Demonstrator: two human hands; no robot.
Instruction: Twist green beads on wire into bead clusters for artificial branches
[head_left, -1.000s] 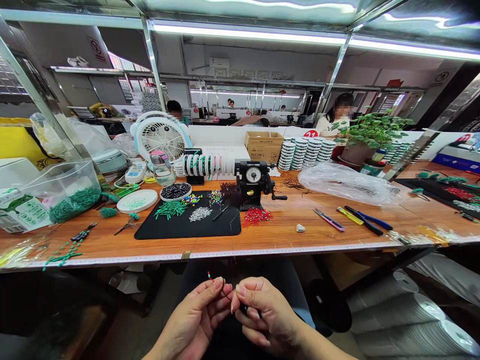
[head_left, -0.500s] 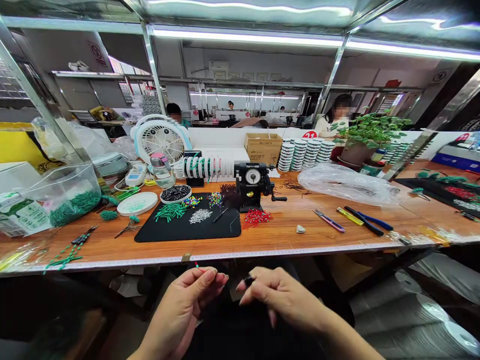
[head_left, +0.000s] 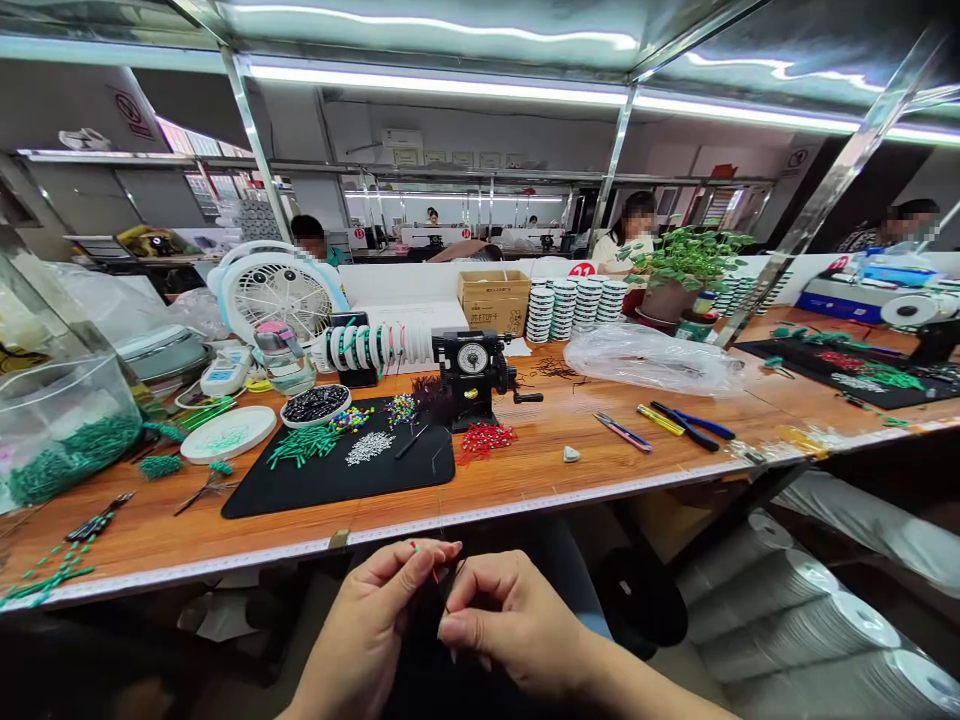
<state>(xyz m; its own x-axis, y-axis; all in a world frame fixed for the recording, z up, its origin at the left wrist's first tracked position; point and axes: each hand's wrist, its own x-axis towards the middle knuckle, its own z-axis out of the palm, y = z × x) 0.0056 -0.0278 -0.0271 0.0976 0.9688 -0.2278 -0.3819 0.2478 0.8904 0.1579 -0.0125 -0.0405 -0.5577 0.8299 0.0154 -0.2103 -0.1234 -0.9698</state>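
In front of the table edge, my left hand [head_left: 371, 625] pinches a short red thread [head_left: 436, 577]. A tiny reddish-green tip [head_left: 415, 547] of it shows above the forefinger. My right hand [head_left: 517, 625] is close beside it, thumb and forefinger pressed together near the thread's lower end. Something thin and dark lies at those fingertips, too small to name. Beyond the hands, a black mat [head_left: 330, 490] bears green tubes [head_left: 304, 445], silvery beads [head_left: 370, 448] and coloured beads [head_left: 401, 408]. A heap of similar red threads [head_left: 486, 438] lies beside the mat.
A black hand-cranked winder [head_left: 472, 375] with white spools [head_left: 382, 345] stands behind the mat. Tweezers [head_left: 622, 432], a yellow cutter [head_left: 660, 420] and pliers [head_left: 686, 428] lie right. A fan [head_left: 277, 290] stands left; large wire spools [head_left: 817, 615] are below right.
My right hand has moved left to meet my left hand, its fingers now pinched by the red thread. The whole view has turned right, showing more of the neighbouring table.
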